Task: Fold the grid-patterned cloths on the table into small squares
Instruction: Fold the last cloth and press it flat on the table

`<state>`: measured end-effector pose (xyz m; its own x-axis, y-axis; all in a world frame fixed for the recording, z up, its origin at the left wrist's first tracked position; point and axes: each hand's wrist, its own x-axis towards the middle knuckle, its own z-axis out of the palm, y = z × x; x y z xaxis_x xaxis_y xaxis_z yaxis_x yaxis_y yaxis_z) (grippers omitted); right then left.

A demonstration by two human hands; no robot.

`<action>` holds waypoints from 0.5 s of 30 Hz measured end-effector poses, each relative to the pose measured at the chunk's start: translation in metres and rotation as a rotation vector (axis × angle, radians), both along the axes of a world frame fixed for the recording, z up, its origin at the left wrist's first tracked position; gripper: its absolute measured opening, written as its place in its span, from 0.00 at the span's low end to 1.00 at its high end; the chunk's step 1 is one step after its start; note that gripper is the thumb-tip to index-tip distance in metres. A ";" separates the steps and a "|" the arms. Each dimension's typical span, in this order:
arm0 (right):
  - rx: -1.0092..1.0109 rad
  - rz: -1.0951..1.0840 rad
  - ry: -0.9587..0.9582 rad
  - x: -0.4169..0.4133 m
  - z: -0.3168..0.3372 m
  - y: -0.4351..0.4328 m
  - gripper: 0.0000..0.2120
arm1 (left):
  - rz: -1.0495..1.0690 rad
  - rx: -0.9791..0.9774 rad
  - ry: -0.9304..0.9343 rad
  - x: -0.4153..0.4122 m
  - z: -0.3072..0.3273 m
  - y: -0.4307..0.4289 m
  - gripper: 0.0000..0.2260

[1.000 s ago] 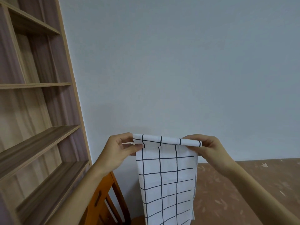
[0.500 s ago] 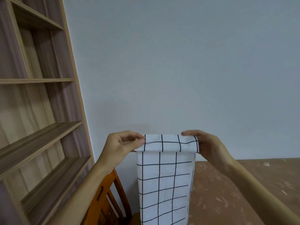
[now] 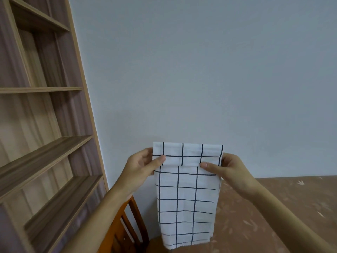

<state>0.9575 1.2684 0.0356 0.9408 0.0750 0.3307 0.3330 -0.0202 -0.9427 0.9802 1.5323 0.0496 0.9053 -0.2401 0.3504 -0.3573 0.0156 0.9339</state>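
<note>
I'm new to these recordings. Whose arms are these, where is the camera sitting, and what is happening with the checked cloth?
There is no machine here: a person works with two bare hands, and the single camera is worn on their head, looking forward and down, so the arms reach in from the bottom edge. The left hand and right hand each pinch one side of a white grid-patterned cloth, thumbs in front. The cloth is held up in the air; its top is turned over toward the camera as a short flap and the rest hangs straight down. To the right lies the brown patterned table. An orange wooden chair stands below the left arm, wooden shelves fill the left side, and a plain wall is behind.
</note>
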 end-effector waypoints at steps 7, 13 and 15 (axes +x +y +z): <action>-0.066 -0.007 -0.047 0.004 0.001 -0.007 0.08 | 0.039 0.088 -0.040 0.002 -0.006 0.001 0.10; -0.223 -0.004 -0.158 0.005 0.005 -0.020 0.20 | 0.025 0.068 -0.089 0.010 0.000 0.010 0.13; -0.190 -0.019 -0.171 0.005 0.005 -0.023 0.19 | 0.013 0.080 -0.070 0.009 0.001 0.010 0.18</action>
